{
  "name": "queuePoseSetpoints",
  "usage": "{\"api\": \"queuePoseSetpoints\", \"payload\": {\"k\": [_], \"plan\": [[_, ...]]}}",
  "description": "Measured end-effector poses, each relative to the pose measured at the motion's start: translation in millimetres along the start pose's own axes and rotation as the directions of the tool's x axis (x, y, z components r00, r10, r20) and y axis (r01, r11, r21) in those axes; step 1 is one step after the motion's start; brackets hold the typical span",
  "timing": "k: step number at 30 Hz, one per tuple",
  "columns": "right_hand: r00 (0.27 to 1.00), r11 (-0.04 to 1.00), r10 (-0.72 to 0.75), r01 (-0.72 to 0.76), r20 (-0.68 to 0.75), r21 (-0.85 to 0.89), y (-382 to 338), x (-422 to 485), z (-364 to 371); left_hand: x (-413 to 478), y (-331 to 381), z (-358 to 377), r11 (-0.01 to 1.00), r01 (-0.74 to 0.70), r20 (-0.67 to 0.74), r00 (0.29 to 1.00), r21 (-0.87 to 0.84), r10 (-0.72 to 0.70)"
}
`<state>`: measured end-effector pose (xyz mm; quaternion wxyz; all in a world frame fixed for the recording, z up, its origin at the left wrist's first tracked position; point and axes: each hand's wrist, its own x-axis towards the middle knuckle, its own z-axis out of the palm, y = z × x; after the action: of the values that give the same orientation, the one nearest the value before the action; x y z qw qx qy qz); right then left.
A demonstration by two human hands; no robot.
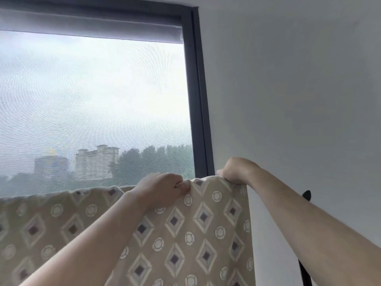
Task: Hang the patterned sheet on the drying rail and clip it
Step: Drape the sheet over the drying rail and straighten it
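Note:
The patterned sheet (185, 234) is beige with diamond and ring motifs and hangs across the lower half of the view in front of a window. Its top edge runs from the left border up to the right. My left hand (162, 187) grips the top edge near the middle, fingers curled round a fold. My right hand (235, 170) grips the sheet's top right corner, slightly higher. The drying rail is hidden under the sheet's top edge. No clip is in sight.
A large window (92, 110) with a mesh screen fills the left, its dark frame (199, 100) running down to the sheet. A rolled blind (90, 23) sits at the top. A white wall (299, 89) lies right. A black post (305, 265) stands at the right.

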<state>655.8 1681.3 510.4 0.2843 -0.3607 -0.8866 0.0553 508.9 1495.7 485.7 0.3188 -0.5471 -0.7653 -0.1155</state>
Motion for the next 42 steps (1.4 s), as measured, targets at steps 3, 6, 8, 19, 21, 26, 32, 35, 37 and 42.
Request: {"api": "queuePoseSetpoints", "payload": {"k": [3, 6, 8, 19, 21, 26, 32, 35, 37, 42], "plan": [[0.906, 0.992, -0.120, 0.097, -0.407, -0.078, 16.2, -10.9, 19.5, 6.7, 1.2, 0.0, 0.996, 0.059, 0.090, 0.995, -0.069, -0.052], [0.642, 0.947, -0.100, 0.296, -0.760, 0.125, 34.0, -42.7, 59.9, 11.8, 1.9, 1.4, 0.980, 0.130, 0.114, 0.987, -0.151, -0.113], [0.606, 0.878, -0.003, 0.382, -0.795, 0.288, 38.9, -67.8, 89.4, 14.3, 2.8, 2.8, 0.964, 0.174, 0.118, 0.981, -0.200, -0.153], [0.986, 0.130, 0.167, -0.005, -0.017, 0.991, 43.6, -96.4, 135.4, 23.4, -6.4, 11.9, 0.924, 0.237, 0.140, 0.969, -0.299, -0.203], [0.972, 0.340, 0.203, 0.045, -0.120, 0.939, 42.2, -97.2, 135.6, 28.0, -9.6, 11.8, 0.921, 0.241, 0.159, 0.967, -0.305, -0.200], [0.872, 0.591, 0.234, 0.224, -0.430, 0.775, 31.6, -83.9, 96.5, 41.1, -12.3, -2.0, 0.941, 0.258, 0.287, 0.939, -0.217, -0.191], [0.672, 0.896, -0.005, 0.332, -0.740, 0.296, 28.9, -29.3, 47.4, 46.2, -12.4, -7.9, 0.951, 0.296, 0.413, 0.880, -0.090, -0.235], [0.749, 0.933, -0.110, 0.304, -0.653, 0.192, 24.4, 4.7, 19.7, 42.9, -20.9, -2.4, 0.907, 0.363, 0.386, 0.884, -0.214, -0.263], [0.889, 0.950, -0.109, 0.225, -0.444, 0.217, 23.7, 20.7, 11.4, 38.3, -24.5, -7.6, 0.854, 0.369, 0.385, 0.896, -0.366, -0.222], [0.968, 0.985, -0.099, 0.129, -0.232, 0.117, 26.7, 30.2, 9.5, 19.7, -61.0, -27.8, 0.750, 0.462, 0.497, 0.843, -0.473, -0.206]]}}
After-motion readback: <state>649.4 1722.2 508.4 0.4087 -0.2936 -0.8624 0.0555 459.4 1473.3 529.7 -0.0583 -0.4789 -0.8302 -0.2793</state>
